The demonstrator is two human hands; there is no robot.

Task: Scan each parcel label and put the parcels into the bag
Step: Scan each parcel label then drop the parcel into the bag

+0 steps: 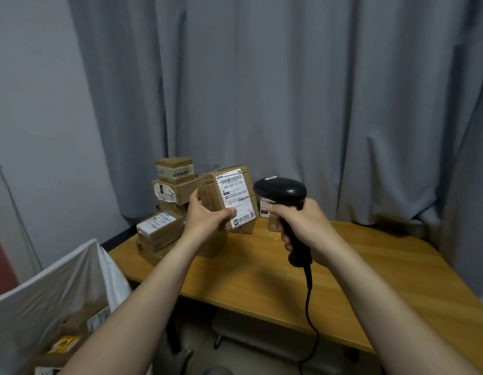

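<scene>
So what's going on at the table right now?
A person holds a cardboard parcel up in the left hand, with its label turned toward them. The right hand grips a black barcode scanner, whose head is just beside that label. More boxes are stacked on the wooden table behind, and some lie in the white bag at lower left.

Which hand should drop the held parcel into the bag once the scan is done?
Left. The left hand grips the parcel, and the white bag stands open on that same side. The right hand is occupied gripping the scanner.
</scene>
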